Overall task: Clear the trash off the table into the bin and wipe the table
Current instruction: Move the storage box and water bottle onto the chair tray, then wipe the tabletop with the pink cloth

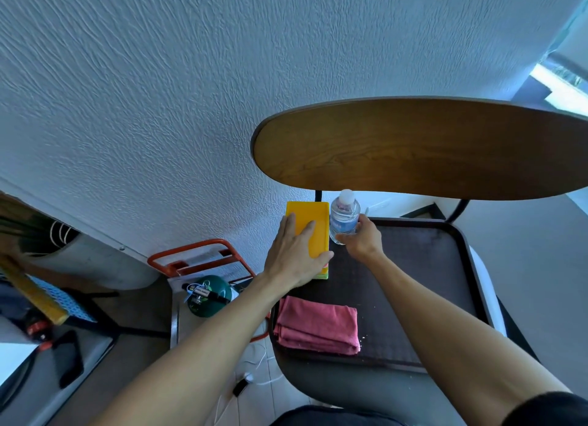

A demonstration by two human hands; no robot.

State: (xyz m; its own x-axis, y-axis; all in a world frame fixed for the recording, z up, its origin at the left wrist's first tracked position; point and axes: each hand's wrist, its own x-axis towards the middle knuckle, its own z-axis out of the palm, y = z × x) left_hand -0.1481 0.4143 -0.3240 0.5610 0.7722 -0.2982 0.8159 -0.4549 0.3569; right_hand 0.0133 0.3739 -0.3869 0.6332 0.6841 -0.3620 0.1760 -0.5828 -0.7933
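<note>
Left hand point(294, 253) lies flat, fingers straight, on top of yellow box point(313, 226) at far left edge of dark tray point(423, 285); box contents not visible. Just right of it, right hand point(362, 239) grasps clear water bottle point(344, 217), white cap on, upright. Folded pink cloth point(318, 328) lies on tray's near left corner, crumbs beside it.

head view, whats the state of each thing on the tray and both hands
yellow box: lying flat, left hand resting on it
water bottle: upright, capped, gripped by right hand
pink cloth: folded, untouched
tray: crumbs near the cloth
</note>
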